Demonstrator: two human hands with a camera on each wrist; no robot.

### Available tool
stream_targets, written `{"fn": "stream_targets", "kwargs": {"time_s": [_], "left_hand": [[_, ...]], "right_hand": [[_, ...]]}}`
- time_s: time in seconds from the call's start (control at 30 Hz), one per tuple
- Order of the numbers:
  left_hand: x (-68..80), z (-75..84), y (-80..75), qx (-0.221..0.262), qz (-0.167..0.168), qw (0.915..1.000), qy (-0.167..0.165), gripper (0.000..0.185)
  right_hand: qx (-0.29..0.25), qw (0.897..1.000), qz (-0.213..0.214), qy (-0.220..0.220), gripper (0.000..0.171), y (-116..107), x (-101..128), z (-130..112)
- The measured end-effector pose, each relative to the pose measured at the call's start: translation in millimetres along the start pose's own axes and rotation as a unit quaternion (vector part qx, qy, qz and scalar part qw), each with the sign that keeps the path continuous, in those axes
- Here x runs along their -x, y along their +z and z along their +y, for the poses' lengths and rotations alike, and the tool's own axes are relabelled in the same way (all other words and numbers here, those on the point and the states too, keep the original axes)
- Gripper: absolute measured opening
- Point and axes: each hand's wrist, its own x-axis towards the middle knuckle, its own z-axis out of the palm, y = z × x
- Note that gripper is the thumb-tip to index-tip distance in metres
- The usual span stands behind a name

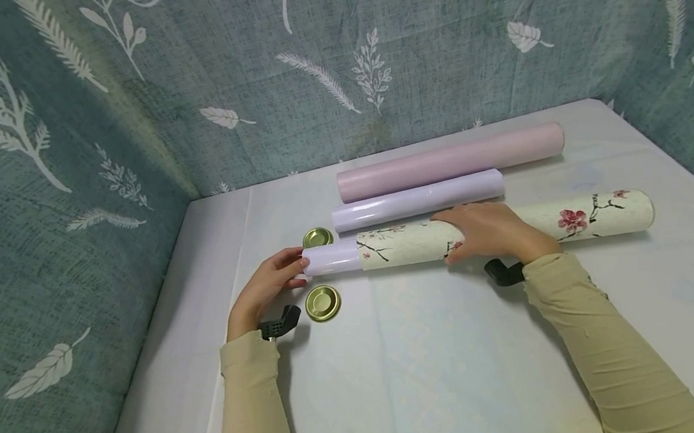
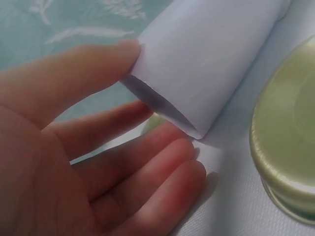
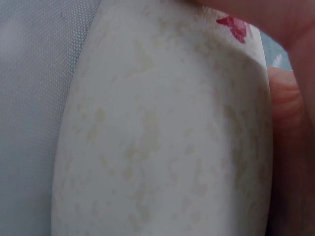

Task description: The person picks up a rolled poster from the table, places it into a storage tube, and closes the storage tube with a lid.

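A glossy pale lavender paper roll [image 1: 331, 258] sticks out of the left end of a cream cardboard tube [image 1: 400, 246] printed with red blossoms and dark branches. At the roll's outer end, my left hand [image 1: 266, 281] holds its rim, thumb on the outside. The left wrist view shows the roll's hollow end, with the other fingers spread below the rim. My right hand [image 1: 493, 229] lies over the middle of the cream tube and grips it. The rest of the roll is hidden within the tube. In the right wrist view the tube's speckled surface [image 3: 162, 132] fills most of the picture.
One gold metal cap [image 1: 323, 303] lies in front of the roll, another gold cap [image 1: 316, 238] just behind it. Farther back are a second lavender roll [image 1: 419, 200] and a pink tube [image 1: 449, 163]. A leaf-patterned green cloth [image 1: 295, 102] hangs behind the white table [image 1: 446, 367].
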Motion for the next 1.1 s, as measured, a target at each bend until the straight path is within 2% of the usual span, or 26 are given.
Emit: {"fn": "stream_targets", "kwargs": {"time_s": [0.37, 0.63, 0.97, 1.1], "left_hand": [[-1.9, 0.0, 1.7, -0.013, 0.005, 0.9999, -0.003, 0.068], [-1.5, 2.5, 3.9, -0.016, -0.003, 0.9998, 0.01, 0.063], [-2.2, 3.8, 5.4, -0.036, -0.001, 0.9994, -0.002, 0.066], [1.2, 9.8, 7.4, -0.045, -0.01, 0.999, -0.002, 0.063]], "right_hand": [[0.0, 1.0, 0.01, 0.002, 0.082, 0.0, 0.0, -1.6], [0.0, 1.0, 0.013, 0.004, 0.082, 1.3, -0.1, -1.1], [0.003, 1.0, 0.014, 0.004, 0.082, 0.8, 0.0, -1.4], [0.003, 1.0, 0.015, 0.002, 0.082, 0.6, 0.8, -1.8]]}}
